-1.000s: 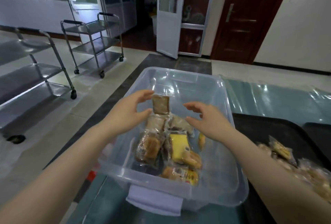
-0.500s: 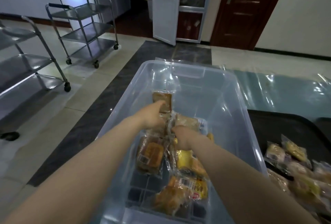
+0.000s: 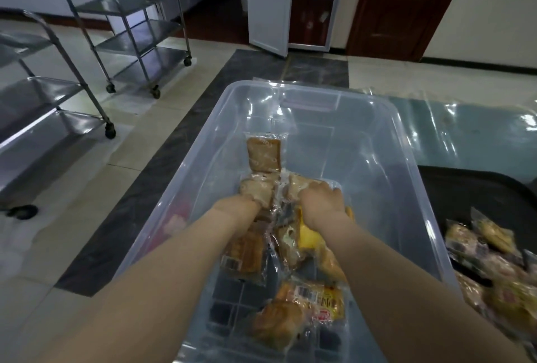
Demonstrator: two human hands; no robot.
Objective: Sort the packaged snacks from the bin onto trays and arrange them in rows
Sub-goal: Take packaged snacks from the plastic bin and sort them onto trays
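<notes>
Two hands are down inside the clear plastic bin [image 3: 377, 159], side by side among the packaged snacks. The left hand [image 3: 244, 205] is mostly hidden under a pale wrapped bun [image 3: 257, 188] and seems to be closed around it, though its fingers cannot be seen. The right hand [image 3: 321, 200] is curled over a second wrapped bun [image 3: 296, 184] just beside the first, knuckles up, fingers clamped on the wrapper. Beyond both hands, toward the bin's far wall, a square brown pastry packet [image 3: 263, 154] lies flat on the bin floor, touching the two buns. Under the forearms lie more packets: a brown bread packet [image 3: 245, 255] on the left, a yellow cake packet [image 3: 309, 239] under the right wrist, and an orange-labelled packet [image 3: 313, 298] near the bin's near wall. The bin sits at the left edge of the surface [image 3: 465, 136], which is covered in clear film. At the surface's right edge a black tray [image 3: 479, 194] holds a loose heap of sorted snacks [image 3: 494, 261].
</notes>
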